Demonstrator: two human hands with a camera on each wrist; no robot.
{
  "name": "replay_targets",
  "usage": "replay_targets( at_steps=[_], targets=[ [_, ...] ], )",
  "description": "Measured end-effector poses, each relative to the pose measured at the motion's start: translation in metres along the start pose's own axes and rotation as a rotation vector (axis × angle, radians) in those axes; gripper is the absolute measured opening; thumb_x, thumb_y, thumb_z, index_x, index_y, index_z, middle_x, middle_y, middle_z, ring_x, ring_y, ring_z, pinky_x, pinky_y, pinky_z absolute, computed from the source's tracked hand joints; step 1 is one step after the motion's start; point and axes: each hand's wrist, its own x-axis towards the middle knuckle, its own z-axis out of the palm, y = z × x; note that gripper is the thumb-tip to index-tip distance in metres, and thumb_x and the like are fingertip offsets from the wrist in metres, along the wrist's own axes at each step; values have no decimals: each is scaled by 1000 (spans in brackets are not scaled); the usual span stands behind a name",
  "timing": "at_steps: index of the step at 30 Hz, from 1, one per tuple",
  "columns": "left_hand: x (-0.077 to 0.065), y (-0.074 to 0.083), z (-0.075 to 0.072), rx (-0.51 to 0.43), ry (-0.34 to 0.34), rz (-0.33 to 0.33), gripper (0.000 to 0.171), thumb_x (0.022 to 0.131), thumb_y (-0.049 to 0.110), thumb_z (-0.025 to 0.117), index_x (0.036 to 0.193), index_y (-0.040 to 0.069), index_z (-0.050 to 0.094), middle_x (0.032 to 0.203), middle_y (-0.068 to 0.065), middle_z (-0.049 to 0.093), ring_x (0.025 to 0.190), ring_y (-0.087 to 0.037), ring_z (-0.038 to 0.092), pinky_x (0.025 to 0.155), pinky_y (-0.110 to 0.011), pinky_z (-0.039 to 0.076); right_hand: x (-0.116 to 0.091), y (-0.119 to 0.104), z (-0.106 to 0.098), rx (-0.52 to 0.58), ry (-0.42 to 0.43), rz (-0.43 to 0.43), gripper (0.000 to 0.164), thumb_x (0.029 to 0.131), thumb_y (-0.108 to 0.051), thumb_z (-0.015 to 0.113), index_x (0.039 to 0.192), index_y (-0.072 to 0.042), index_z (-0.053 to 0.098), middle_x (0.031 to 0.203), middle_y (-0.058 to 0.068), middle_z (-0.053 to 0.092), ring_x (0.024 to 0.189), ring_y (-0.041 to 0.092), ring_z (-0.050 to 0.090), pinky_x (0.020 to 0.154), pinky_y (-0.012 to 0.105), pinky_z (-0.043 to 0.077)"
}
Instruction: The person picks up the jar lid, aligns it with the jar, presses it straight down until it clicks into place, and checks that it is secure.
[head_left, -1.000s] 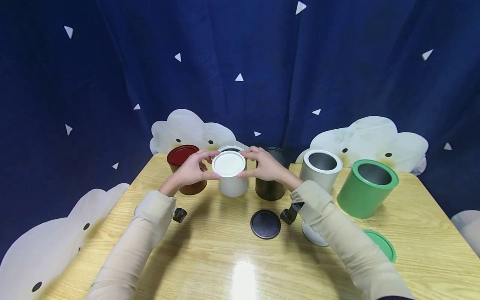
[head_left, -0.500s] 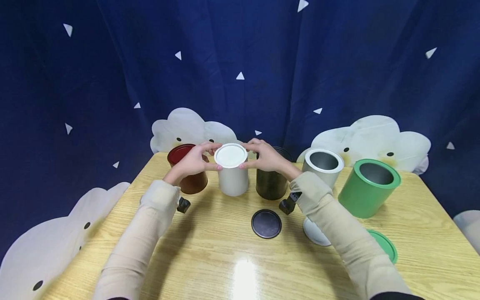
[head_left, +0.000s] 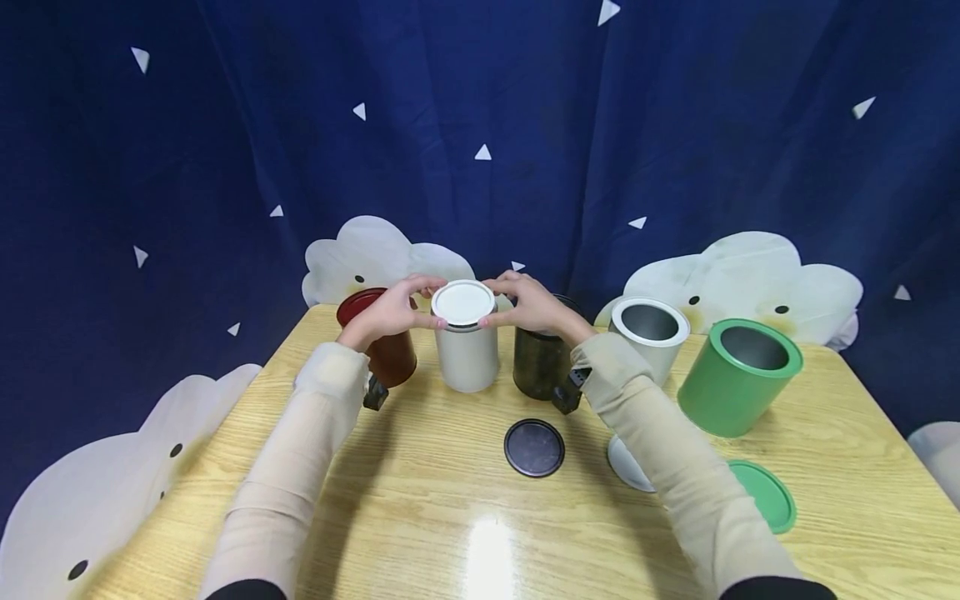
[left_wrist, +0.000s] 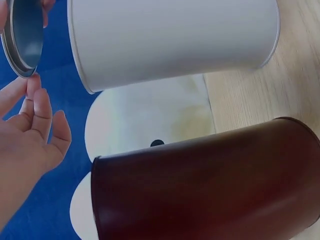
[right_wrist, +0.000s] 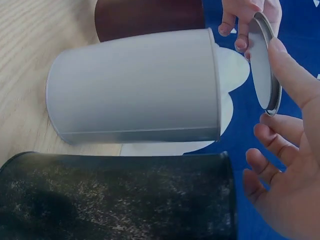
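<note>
My left hand (head_left: 393, 310) and right hand (head_left: 534, 305) hold a round white lid (head_left: 463, 302) between them, pinching its rim from opposite sides with thumbs and fingers. Just beneath the lid stands an upright white can (head_left: 467, 362). A gap separates lid from can in both wrist views; the lid's metallic underside (left_wrist: 27, 35) shows in the left one. Beside my left hand is a dark red can (head_left: 393, 358) with a red lid on top. Near my right hand stands a black can (head_left: 540, 367), its top partly hidden by that hand.
On the table to the right are a whitish can (head_left: 660, 358) and a green can (head_left: 727, 392), both without lids. Nearer lie a black lid (head_left: 534, 448), a white lid (head_left: 628, 467) partly under the right sleeve, and a green lid (head_left: 765, 496). A blue curtain (head_left: 480, 100) hangs behind.
Both hands have carried the white lid away from me, up in the head view, bringing it over the top of the white can. The cans and the other lids stay in place.
</note>
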Motion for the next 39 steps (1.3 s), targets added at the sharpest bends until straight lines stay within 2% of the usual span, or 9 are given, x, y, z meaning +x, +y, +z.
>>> replay_targets(
  at_steps=[8,15,19,27,34,39],
  targets=[
    [12,-4,0,-22,-44,-73,66,72,11,76,129,-2,46,122,-15,49,111,-31,38,85,-40,34,7,8,4,21,-10,55,64,73,-27,77,128,-5,53,109,14,53,104,34,45,83,40,36],
    [21,-10,4,4,-64,-112,67,72,9,76,130,-2,46,126,-16,47,115,-35,37,96,-47,28,12,15,6,-29,-13,96,66,72,-28,77,128,-4,52,112,18,52,104,34,44,85,42,35],
    [23,-13,5,40,-82,-135,69,72,11,76,132,-2,44,128,-16,46,116,-35,37,97,-47,27,14,16,8,-71,-32,141,69,72,-31,77,130,-5,51,117,17,50,108,32,40,91,45,32],
    [24,-14,4,113,-107,-153,68,72,12,76,130,-3,46,124,-17,48,112,-32,39,95,-44,32,21,12,10,-223,-103,207,74,71,-46,73,133,-13,49,122,12,46,111,30,36,85,49,24],
    [26,-14,4,158,-134,-147,64,73,13,74,128,-4,48,125,-19,47,112,-33,40,95,-44,33,24,13,11,-271,-194,260,76,76,-53,65,137,-14,41,128,10,41,113,28,31,86,47,21],
    [24,-12,6,175,-123,-127,63,73,13,74,127,-6,48,124,-20,47,112,-32,41,96,-44,32,23,13,11,-295,-200,249,76,77,-54,63,139,-16,40,130,10,39,114,28,30,86,47,22]
  ],
)
